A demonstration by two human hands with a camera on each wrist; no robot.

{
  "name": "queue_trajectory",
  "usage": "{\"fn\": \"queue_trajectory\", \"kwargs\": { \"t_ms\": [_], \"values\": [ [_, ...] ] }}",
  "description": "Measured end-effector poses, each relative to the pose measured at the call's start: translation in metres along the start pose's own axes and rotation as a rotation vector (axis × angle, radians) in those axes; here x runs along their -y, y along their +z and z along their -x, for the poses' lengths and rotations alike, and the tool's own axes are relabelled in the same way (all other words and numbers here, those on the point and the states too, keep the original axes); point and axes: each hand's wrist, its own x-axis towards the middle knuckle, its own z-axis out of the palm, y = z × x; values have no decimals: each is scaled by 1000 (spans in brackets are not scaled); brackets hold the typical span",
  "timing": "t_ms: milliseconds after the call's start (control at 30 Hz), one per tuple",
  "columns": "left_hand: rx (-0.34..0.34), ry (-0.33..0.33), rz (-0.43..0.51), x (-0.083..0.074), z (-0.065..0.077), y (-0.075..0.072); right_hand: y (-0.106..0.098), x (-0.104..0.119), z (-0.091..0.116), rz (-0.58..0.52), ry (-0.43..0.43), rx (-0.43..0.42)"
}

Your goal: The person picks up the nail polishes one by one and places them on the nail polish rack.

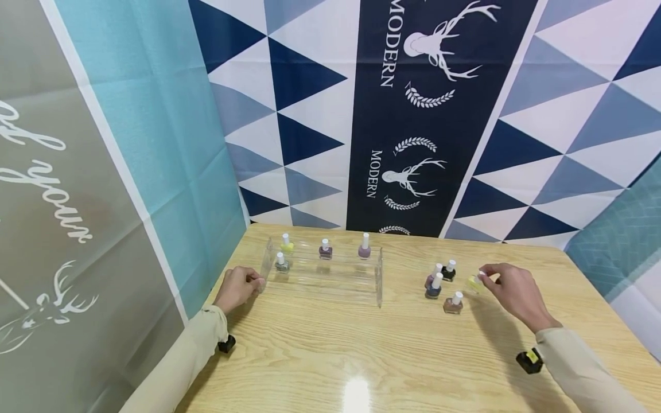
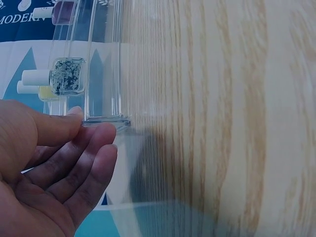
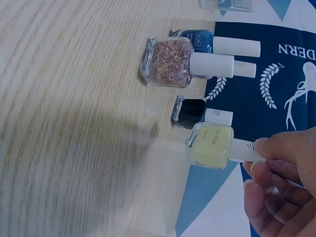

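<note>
My right hand (image 1: pixel 516 292) pinches the white cap of a yellow nail polish bottle (image 3: pixel 212 145) between thumb and fingertips, at the right of the table. Beside it stand a black bottle (image 3: pixel 190 112), a glittery pinkish-brown one (image 3: pixel 170 63) and a dark blue one (image 1: pixel 432 291), with a mauve one (image 1: pixel 429 281) partly hidden. My left hand (image 1: pixel 240 288) holds the left end of a clear stepped display rack (image 1: pixel 320 281) between thumb and fingers. On the rack's upper tiers stand several bottles, among them a speckled grey one (image 2: pixel 68 76) and another yellow one (image 1: pixel 287 246).
A dark purple bottle (image 1: pixel 325 251) and a lighter purple one (image 1: pixel 364 250) also stand on the rack. The wood-grain table (image 1: pixel 330 355) meets a patterned cloth backdrop (image 1: pixel 299 143) behind, with another hanging (image 1: pixel 93 172) close on the left.
</note>
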Motion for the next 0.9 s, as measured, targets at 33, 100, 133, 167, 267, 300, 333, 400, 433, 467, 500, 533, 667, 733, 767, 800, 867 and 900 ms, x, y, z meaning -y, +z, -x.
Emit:
{"fn": "queue_trajectory", "kwargs": {
  "t_ms": [33,100,133,167,267,300,333,400,433,467,500,533,667,733,767,800,867,900],
  "values": [
    [-1,1,1,0,0,0,-1,1,0,-1,2,2],
    [-4,1,8,1,0,0,-2,3,-1,0,2,7],
    [-5,4,11,1,-1,0,-2,4,-1,-1,2,9],
    [-5,5,14,1,-1,0,-3,5,-2,0,0,8],
    [-3,6,21,1,0,0,-5,8,-3,6,-6,6],
    [-1,6,23,1,0,0,-5,9,-3,7,-9,6],
    [0,8,21,1,0,-1,-6,10,-4,9,-10,6],
    [0,10,18,1,0,-1,-7,12,-4,10,-15,5],
    [0,11,17,1,0,-1,-8,13,-4,9,-16,5],
    [-1,9,17,1,0,0,-8,14,-4,10,-18,2],
    [-1,10,14,1,-1,0,-9,15,-4,11,-23,0],
    [-1,12,11,1,-1,0,-9,16,-4,10,-27,-3],
    [1,11,15,1,-1,0,-11,19,-5,12,-43,-10],
    [3,11,19,1,-1,-1,-12,20,-6,11,-46,-9],
    [5,10,22,0,-1,-1,-12,20,-6,11,-47,-8],
    [6,9,24,0,0,-1,-12,21,-6,13,-49,-8],
    [9,4,26,0,0,-1,-12,22,-6,17,-52,-11],
    [10,3,25,-1,0,-1,-12,23,-6,18,-54,-12]
  ]
}}
